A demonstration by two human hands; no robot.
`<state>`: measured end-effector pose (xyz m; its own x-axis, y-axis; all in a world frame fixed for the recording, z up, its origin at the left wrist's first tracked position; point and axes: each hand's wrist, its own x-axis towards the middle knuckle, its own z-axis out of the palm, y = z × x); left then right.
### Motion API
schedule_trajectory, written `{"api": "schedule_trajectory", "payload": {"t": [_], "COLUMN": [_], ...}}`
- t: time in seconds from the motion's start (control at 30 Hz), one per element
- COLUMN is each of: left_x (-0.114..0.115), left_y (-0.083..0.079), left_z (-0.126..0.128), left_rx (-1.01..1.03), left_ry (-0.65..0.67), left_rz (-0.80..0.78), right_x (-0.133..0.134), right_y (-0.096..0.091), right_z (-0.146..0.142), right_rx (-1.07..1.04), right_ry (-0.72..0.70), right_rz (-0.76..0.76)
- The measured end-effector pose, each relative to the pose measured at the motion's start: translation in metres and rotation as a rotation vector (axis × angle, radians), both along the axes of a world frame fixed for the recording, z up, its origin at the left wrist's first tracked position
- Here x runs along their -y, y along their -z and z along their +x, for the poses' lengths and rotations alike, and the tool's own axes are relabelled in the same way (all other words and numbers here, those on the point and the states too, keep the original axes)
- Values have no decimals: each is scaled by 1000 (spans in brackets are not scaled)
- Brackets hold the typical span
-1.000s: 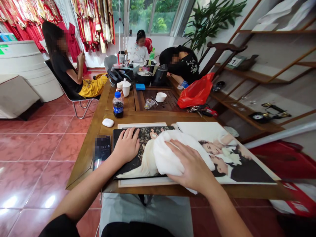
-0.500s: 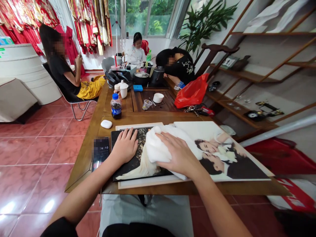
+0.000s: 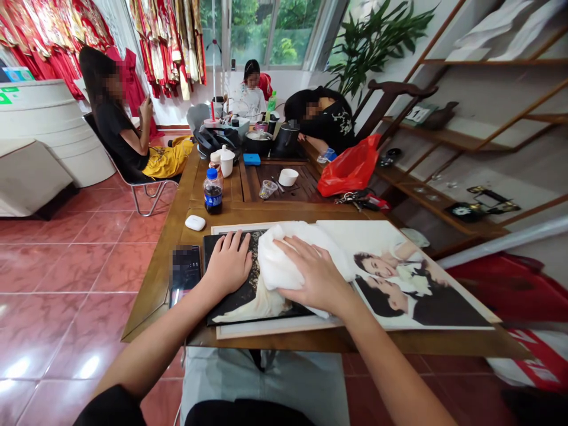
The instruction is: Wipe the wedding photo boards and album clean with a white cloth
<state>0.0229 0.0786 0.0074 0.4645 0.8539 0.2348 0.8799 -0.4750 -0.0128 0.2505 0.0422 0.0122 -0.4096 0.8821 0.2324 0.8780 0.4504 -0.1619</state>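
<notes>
My left hand (image 3: pixel 229 263) lies flat with fingers apart on the left part of a dark photo panel (image 3: pixel 231 310). A bunched white cloth (image 3: pixel 279 263) rests over the right part of that panel, with my right hand (image 3: pixel 313 272) curved around its near right side and pressing it down. Part of the panel is hidden by the cloth. To the right, a larger photo print (image 3: pixel 444 310) of two people lies flat, its left side covered by the cloth. A pale-edged board (image 3: pixel 261 328) shows beneath the dark panel.
Left of the panel lie a phone (image 3: pixel 186 275) and a white earbud case (image 3: pixel 195 222). Further back stand a blue-capped bottle (image 3: pixel 213 192), a white cup (image 3: pixel 288 177) and a red plastic bag (image 3: pixel 350 168). Several people sit around the wooden table (image 3: pixel 146 307); shelves (image 3: pixel 470 142) are at right.
My right hand and the white cloth have slid slightly left across the dark panel. My left hand stays in place on it. The whole view has shifted a little.
</notes>
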Motion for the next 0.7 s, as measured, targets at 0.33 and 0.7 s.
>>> {"api": "schedule_trajectory", "payload": {"t": [0.33,0.7], "left_x": [-1,-2], "left_y": [-3,-7], "left_z": [0,-2], "left_rx": [16,-26], "left_ry": [14,17], "left_rz": [-17,-44], "right_x": [44,-9], "right_y": [2,-5], "right_z": [3,-23], "right_rx": [7,-36], "right_ry": [-34,30], "right_rz": [5,-49]}}
